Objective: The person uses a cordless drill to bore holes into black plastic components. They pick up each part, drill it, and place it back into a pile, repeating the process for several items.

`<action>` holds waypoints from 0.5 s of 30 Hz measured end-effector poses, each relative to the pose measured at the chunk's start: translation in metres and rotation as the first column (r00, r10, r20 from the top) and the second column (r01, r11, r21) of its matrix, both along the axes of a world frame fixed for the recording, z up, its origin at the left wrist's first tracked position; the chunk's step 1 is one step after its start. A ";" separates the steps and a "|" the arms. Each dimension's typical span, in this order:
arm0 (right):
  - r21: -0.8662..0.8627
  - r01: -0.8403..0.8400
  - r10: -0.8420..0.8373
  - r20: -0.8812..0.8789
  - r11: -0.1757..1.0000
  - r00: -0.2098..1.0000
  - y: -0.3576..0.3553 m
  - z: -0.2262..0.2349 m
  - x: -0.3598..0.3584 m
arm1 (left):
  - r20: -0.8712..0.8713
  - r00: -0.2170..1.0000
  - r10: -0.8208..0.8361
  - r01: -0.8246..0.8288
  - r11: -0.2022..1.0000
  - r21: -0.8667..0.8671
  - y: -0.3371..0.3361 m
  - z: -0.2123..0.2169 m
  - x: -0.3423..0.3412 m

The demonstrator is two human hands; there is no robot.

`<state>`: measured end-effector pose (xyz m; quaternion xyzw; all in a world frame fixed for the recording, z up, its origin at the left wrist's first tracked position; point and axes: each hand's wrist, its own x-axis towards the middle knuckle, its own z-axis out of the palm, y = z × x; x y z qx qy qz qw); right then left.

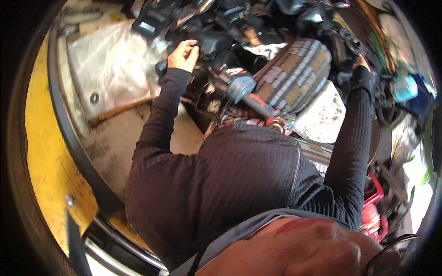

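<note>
My left hand (pixel 184 55) is raised over a heap of dark parts (pixel 216 43), with fingers loosely bent and apart and nothing visible in them. At the right, my right hand (pixel 362 62) reaches to a dark metal piece with holes (pixel 352 43). Only a little of that hand shows past the cuff, so its grip is hidden. Between my arms lies a grey and red tool-like object (pixel 262 108) with a blue-grey round part (pixel 241 87). It is blurred. Beside it is a patterned grey-brown cushion (pixel 294 69).
Clear plastic sheeting (pixel 115 64) covers a panel at the left, inside a yellow edge (pixel 50 161). A white speckled cloth (pixel 322 115) lies below the cushion. A turquoise container (pixel 404 88) and a red object (pixel 373 207) are at the right.
</note>
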<state>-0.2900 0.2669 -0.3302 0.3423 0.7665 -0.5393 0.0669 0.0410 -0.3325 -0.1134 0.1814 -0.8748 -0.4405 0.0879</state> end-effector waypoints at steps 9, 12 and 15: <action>-0.456 -0.127 0.211 0.138 0.881 0.968 0.046 -0.086 -0.031 | 0.535 0.826 0.177 0.001 0.949 -0.317 -0.012 -0.119 0.130; -0.270 -0.084 0.137 0.185 0.959 0.973 0.031 -0.044 0.003 | 0.330 0.935 0.134 -0.010 0.936 -0.352 -0.016 -0.133 0.088; -0.279 0.059 0.014 0.253 0.958 0.967 0.005 0.004 0.039 | 0.245 0.935 0.258 -0.151 0.911 -0.384 -0.047 -0.130 0.038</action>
